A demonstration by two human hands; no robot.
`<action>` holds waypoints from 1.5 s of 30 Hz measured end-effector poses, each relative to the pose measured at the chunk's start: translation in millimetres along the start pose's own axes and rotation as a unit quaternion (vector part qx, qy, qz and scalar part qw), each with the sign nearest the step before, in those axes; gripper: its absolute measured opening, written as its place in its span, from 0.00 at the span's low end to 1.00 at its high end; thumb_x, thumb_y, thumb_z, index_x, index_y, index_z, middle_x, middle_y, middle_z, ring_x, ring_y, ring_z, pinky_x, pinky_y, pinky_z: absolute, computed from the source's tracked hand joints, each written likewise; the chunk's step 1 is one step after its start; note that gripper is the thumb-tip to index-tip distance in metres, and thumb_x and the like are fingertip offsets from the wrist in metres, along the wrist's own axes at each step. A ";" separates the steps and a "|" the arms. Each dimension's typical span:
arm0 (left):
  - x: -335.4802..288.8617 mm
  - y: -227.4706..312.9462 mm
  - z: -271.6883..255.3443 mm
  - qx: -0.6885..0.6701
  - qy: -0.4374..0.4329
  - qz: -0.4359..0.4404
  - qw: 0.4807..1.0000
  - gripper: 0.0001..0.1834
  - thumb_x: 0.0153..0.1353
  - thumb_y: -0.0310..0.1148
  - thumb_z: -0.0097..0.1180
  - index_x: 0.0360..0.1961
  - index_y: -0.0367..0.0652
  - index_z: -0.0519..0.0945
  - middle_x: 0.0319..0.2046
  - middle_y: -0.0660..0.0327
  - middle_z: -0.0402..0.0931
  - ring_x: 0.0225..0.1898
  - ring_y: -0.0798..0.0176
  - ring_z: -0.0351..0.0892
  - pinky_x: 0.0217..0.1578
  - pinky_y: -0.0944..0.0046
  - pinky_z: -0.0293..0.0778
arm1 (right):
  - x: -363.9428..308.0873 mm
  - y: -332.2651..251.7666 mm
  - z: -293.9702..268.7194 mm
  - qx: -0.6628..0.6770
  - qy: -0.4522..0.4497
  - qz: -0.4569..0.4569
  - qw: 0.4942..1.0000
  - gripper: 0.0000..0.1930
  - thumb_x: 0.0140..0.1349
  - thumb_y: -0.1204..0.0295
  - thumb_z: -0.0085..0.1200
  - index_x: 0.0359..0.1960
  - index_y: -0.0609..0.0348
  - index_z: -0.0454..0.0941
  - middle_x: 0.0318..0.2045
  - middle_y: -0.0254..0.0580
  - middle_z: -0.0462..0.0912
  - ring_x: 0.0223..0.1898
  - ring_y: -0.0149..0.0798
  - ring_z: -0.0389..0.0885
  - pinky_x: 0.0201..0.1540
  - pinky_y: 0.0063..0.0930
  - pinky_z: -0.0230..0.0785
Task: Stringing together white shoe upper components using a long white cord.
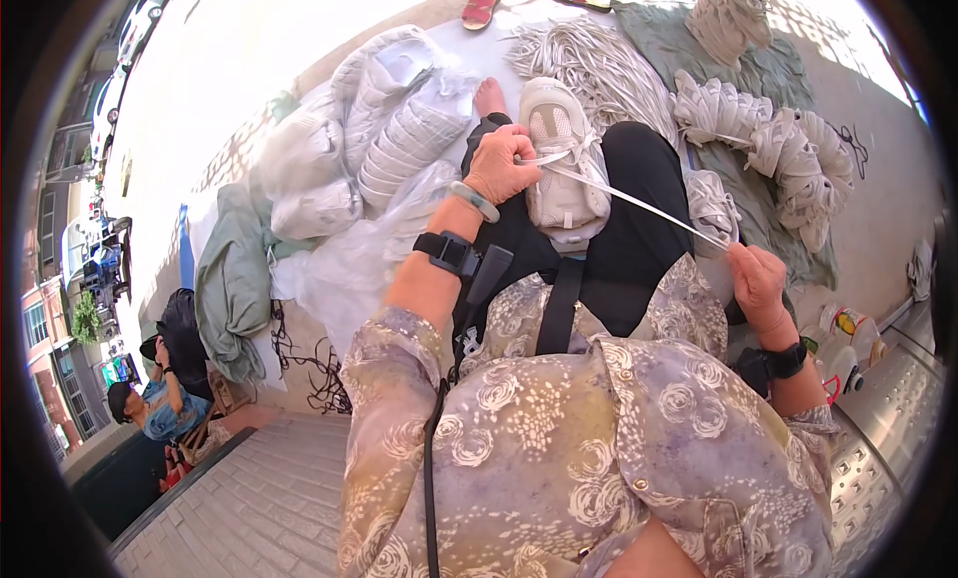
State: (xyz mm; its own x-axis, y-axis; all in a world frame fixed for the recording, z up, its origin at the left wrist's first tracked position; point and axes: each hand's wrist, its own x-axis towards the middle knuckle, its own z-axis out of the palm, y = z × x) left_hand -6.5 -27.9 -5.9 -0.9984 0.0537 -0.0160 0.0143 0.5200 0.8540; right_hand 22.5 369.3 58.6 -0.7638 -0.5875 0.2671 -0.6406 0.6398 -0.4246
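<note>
A pale beige sneaker (564, 194) rests between my thighs, its toe pointing away from me. A white shoelace (649, 209) runs from its eyelets out to the right, pulled taut. My right hand (758, 284) pinches the far end of that lace, well out from the shoe. Close against the sneaker's left side, my left hand (502, 164) is closed on another short stretch of lace near the eyelets. Beyond the toe lies a big bundle of loose white laces (599, 69). One more sneaker (711, 211) sits just right of my right thigh.
White shoes in clear plastic bags (399, 119) are heaped at the left beside a green cloth (235, 279). Rows of laced sneakers (788, 149) lie on green fabric at the right. Red sandals (482, 7) stand at the far edge. Another person (170, 398) sits at far left.
</note>
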 end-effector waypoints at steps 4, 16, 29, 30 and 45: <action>-3.6 -6.7 11.3 0.069 0.033 -0.004 0.997 0.09 0.33 0.34 0.58 0.18 0.44 0.76 0.41 0.57 0.74 0.43 0.51 0.71 0.45 0.57 0.65 | -32.8 30.4 -6.3 -0.004 0.037 0.053 0.998 0.05 0.51 0.79 0.54 0.31 0.63 0.75 0.18 0.44 0.72 0.19 0.46 0.72 0.22 0.32 0.63; -16.2 15.3 17.8 0.215 0.012 -0.071 0.974 0.18 0.38 0.37 0.56 0.34 0.45 0.71 0.35 0.58 0.74 0.41 0.52 0.71 0.44 0.56 0.62 | -67.8 59.2 11.2 0.004 -0.020 0.205 0.979 0.05 0.53 0.74 0.54 0.30 0.62 0.78 0.25 0.47 0.78 0.26 0.47 0.77 0.32 0.29 0.70; -14.8 11.6 23.7 0.138 0.018 -0.089 0.986 0.16 0.39 0.30 0.54 0.33 0.42 0.69 0.23 0.59 0.74 0.25 0.57 0.75 0.32 0.62 0.71 | 119.8 -55.2 113.7 0.036 -0.110 0.006 0.993 0.33 0.46 0.56 0.59 0.51 0.62 0.64 0.33 0.43 0.75 0.41 0.42 0.74 0.40 0.33 0.61; -13.8 9.0 25.0 0.140 0.023 -0.070 0.987 0.15 0.39 0.29 0.53 0.33 0.41 0.69 0.23 0.59 0.73 0.25 0.58 0.75 0.31 0.62 0.71 | 125.3 -59.7 122.1 0.013 -0.122 0.012 0.992 0.35 0.46 0.54 0.59 0.51 0.63 0.62 0.35 0.45 0.75 0.42 0.44 0.74 0.40 0.34 0.62; -6.8 25.2 39.9 0.181 0.097 0.108 0.973 0.11 0.40 0.29 0.53 0.29 0.46 0.74 0.30 0.57 0.72 0.34 0.53 0.72 0.34 0.57 0.64 | 148.4 -37.8 145.0 0.036 -0.126 0.068 0.989 0.21 0.46 0.69 0.48 0.43 0.66 0.63 0.27 0.56 0.77 0.32 0.56 0.76 0.36 0.45 0.68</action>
State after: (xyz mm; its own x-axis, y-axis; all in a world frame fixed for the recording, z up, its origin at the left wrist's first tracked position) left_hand 2.8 18.9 -5.0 -0.9611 0.0521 0.2713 0.2079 0.7829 0.5864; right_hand -55.2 186.1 -11.2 -0.7931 -0.6089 -0.0162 -0.5191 0.6895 -0.5051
